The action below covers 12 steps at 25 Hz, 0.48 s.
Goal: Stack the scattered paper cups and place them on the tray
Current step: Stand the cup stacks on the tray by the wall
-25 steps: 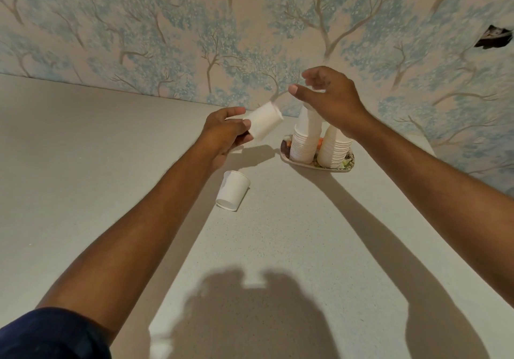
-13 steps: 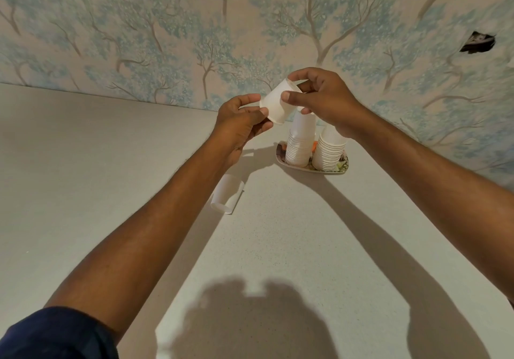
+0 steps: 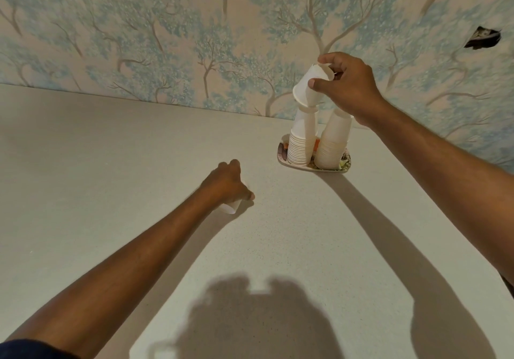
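Down at the near edge of the grey table there's just a dark sleeve at about 7 o'clock. Further out, the left hand is curled down over a loose cup lying on its side, fingers wrapped on it. Out around 1 o'clock sits the tray with two cup stacks, left stack and right stack, rims down. Right above the left one, the right hand pinches a tilted cup, its rim just over the stack's top. Tree wallpaper behind.
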Each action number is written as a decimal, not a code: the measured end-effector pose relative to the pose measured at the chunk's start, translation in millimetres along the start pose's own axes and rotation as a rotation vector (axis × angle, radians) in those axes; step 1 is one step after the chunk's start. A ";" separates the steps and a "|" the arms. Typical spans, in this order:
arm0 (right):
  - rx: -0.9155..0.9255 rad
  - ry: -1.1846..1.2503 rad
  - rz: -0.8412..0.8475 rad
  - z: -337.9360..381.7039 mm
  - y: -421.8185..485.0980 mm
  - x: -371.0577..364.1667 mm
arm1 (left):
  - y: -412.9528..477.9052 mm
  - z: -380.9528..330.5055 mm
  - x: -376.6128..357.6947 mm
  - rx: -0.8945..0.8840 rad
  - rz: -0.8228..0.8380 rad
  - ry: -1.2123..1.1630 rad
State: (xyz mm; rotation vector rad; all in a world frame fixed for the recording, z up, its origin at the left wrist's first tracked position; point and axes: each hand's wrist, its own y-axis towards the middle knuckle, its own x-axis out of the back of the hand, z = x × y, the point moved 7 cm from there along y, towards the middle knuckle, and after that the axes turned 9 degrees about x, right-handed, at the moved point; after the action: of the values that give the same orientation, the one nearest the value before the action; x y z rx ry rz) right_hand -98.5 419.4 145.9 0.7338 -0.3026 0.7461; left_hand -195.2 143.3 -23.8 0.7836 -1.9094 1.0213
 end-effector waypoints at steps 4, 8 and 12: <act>-0.030 -0.080 0.048 -16.9 -3.6 -7.6 | -1.3 7.5 -6.9 0.018 -0.011 0.018; -0.060 -0.154 0.113 -27.2 -7.6 -16.7 | -2.3 9.5 -15.9 0.007 -0.042 0.018; -0.076 -0.217 0.173 -32.7 -9.7 -25.6 | -0.4 9.1 -15.6 -0.036 -0.063 0.037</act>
State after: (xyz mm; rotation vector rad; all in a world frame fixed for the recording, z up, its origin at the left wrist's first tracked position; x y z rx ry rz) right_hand -109.9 424.4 105.1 0.7238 -0.5936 0.8146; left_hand -190.8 137.4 -40.3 0.7937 -1.8556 0.9540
